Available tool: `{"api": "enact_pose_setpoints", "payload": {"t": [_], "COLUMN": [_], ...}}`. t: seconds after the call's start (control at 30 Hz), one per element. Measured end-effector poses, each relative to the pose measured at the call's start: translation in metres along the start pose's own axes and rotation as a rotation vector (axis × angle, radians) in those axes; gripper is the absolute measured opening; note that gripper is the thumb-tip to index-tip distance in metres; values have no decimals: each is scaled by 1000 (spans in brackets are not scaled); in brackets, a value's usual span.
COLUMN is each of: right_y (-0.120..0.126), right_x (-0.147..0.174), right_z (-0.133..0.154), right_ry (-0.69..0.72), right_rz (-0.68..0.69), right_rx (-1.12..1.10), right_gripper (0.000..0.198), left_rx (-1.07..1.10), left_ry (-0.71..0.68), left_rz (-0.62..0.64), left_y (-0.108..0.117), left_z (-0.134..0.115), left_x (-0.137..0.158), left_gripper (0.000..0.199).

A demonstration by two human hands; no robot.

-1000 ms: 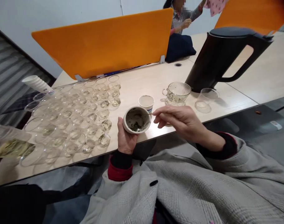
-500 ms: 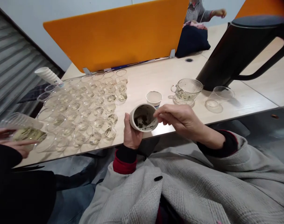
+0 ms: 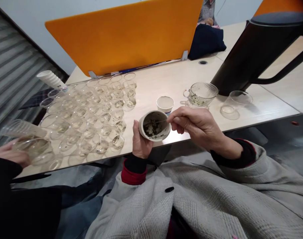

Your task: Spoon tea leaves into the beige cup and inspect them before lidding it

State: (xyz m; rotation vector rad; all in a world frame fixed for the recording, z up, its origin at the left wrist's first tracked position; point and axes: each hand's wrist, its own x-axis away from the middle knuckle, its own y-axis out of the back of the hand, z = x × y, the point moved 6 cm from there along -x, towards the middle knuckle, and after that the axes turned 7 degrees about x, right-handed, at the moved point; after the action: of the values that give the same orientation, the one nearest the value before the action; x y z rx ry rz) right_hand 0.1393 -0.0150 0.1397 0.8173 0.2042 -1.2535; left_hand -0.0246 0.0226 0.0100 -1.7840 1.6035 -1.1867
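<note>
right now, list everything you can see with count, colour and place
bowl: 1, greyish white, front centre
leaf bits: many, dark, inside bowl
thin stick: 1, colour unclear, dipping into bowl
paper cup: 1, white and blue, behind bowl
kettle: 1, black, right
ribbed glass cup: 1, clear, left of kettle
tumbler: 1, clear, right of glass cup
grouped cups: uncountable, clear, left
vessel: 1, clear, lower left
paper-cup stack: 1, white, back left
partitions: 2, orange, back and upper right
bundle: 1, navy, partition's right end
other people: 2, black and grey, left and back
table: 1, pale wood, middle
coat: 1, grey check, bottom
left fingers: one hand, bare, supporting bowl
right fingers: one hand, bare, pinching stick
</note>
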Motion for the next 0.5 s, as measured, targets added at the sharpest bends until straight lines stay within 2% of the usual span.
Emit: {"api": "enact_pose_setpoints", "payload": {"t": [0.1, 0.3, 0.5], "right_y": [-1, 9, 0], "right_x": [0, 3, 6], "right_z": [-2, -7, -4], "right_ry": [19, -61, 30], "right_rz": [-17, -210, -123], "right_rx": [-16, 7, 43], "right_gripper": [19, 19, 19], "left_rx": [-12, -6, 9], "left_ry": [4, 17, 35], "left_rz": [-4, -34, -37], "left_y": [0, 1, -1], "left_z": [-1, 0, -2], "left_x": [0, 0, 2], "left_gripper": [50, 47, 49]}}
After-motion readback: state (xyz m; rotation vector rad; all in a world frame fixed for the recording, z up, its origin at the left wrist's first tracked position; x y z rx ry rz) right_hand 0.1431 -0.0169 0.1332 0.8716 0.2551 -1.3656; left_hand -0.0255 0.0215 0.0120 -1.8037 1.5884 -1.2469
